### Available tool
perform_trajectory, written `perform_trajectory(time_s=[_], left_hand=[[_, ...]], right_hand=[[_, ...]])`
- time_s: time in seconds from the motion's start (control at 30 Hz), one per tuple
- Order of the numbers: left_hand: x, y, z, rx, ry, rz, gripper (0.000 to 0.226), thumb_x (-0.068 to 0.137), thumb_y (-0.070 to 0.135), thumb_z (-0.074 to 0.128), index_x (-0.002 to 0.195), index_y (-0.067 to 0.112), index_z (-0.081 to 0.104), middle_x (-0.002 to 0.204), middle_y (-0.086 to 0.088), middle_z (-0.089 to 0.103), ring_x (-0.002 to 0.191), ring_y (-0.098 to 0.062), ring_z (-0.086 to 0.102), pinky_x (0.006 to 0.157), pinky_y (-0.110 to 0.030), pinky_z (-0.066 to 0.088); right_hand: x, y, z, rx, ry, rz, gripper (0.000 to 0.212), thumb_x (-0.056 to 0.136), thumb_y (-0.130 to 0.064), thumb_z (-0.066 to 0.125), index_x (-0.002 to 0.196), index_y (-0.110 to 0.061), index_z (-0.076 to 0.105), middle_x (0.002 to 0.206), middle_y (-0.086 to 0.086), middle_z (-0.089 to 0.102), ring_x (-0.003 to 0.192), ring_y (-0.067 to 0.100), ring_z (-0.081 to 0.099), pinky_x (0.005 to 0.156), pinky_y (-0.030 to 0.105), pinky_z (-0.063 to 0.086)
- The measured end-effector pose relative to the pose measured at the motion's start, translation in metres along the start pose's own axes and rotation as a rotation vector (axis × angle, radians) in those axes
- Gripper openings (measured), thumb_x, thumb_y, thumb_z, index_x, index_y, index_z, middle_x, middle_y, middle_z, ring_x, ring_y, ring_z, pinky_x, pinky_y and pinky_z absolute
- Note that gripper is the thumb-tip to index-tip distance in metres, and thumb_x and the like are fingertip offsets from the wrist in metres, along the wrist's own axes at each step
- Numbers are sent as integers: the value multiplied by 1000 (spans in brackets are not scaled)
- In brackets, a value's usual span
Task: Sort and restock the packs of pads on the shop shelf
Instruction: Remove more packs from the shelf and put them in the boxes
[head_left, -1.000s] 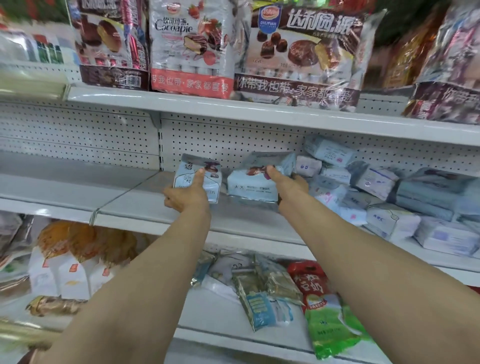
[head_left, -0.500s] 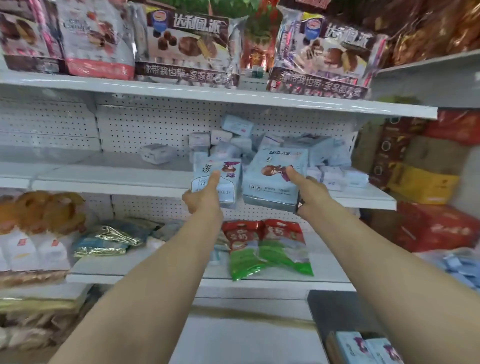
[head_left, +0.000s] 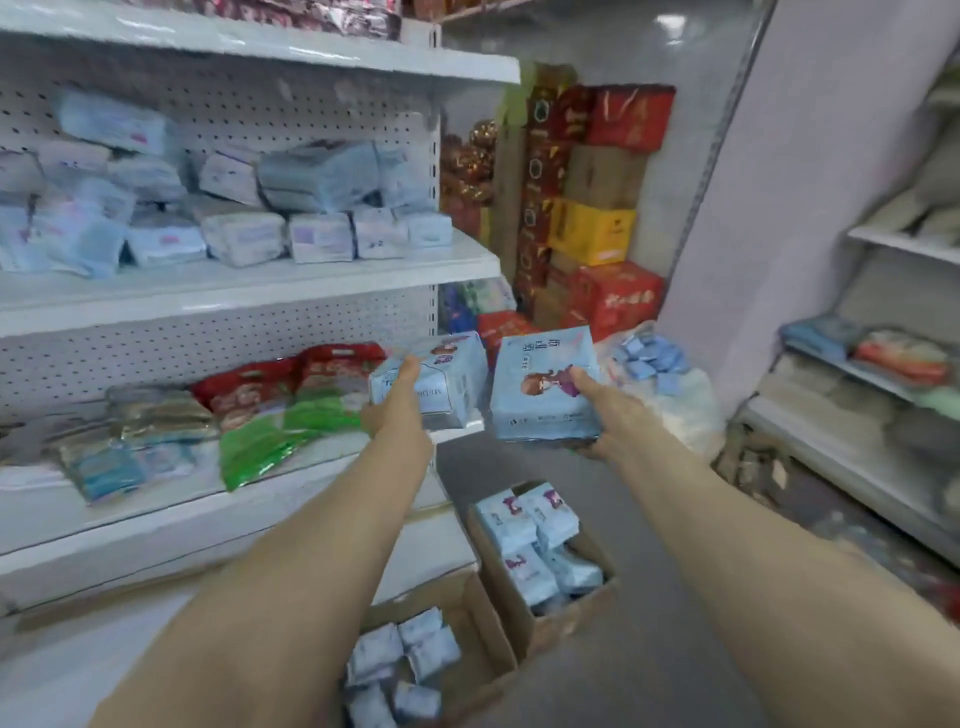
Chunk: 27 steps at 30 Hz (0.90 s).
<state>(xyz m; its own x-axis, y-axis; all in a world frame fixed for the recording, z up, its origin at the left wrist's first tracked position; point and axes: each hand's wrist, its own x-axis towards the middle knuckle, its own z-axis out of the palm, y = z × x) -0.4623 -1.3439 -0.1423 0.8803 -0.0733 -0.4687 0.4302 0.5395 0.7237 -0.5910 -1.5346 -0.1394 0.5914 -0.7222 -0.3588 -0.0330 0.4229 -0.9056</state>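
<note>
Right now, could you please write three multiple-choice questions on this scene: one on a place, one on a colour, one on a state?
1. Where is the yellow carton?
A on the middle shelf
B in a stack of cartons past the end of the shelf unit
C in a hand

2. The right pack, in the right hand, is mainly:
A red
B green
C light blue

3. The left hand:
A grips the left pack
B hangs empty
C lies flat on a shelf

Answers:
1 B, it sits stacked beyond the unit's end.
2 C, its wrapper is pale blue.
3 A, its thumb lies across the pack's front.
</note>
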Motion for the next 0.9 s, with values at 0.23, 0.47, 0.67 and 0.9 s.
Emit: perform_trajectory(time_s=[0.23, 0.47, 0.67, 0.9], left_hand=[[60, -156, 40, 87, 50, -148, 117, 37, 57, 93, 136, 17, 45, 123, -9, 60, 101, -35, 67, 84, -57, 58], [112, -282, 78, 204, 98, -373, 98, 46, 49, 97, 128, 15, 56, 113, -9, 69, 97, -33, 69, 86, -55, 55], [145, -360, 74, 335, 153, -472, 83, 48, 42, 99, 118, 13, 65, 105, -8, 75, 84, -27, 75, 60, -34, 58], [193, -455, 41, 365, 360, -542, 119, 9, 53, 98, 117, 14, 66, 101, -8, 76, 82, -27, 75, 72, -42, 61]], right_hand=[[79, 21, -97, 83, 84, 98, 50, 79, -25, 86, 120, -7, 63, 88, 16, 77, 76, 36, 74, 59, 61, 59], [231, 75, -185, -99, 246, 327, 109, 23, -46, 103, 118, -7, 66, 101, 17, 76, 83, 39, 76, 76, 57, 60], [291, 113, -213, -250, 212, 487, 54, 69, -38, 92, 106, -4, 71, 96, 16, 77, 84, 36, 76, 78, 57, 61], [372, 179, -239, -337, 103, 600, 43, 83, -33, 82, 112, -4, 70, 98, 16, 77, 83, 32, 76, 62, 37, 61]])
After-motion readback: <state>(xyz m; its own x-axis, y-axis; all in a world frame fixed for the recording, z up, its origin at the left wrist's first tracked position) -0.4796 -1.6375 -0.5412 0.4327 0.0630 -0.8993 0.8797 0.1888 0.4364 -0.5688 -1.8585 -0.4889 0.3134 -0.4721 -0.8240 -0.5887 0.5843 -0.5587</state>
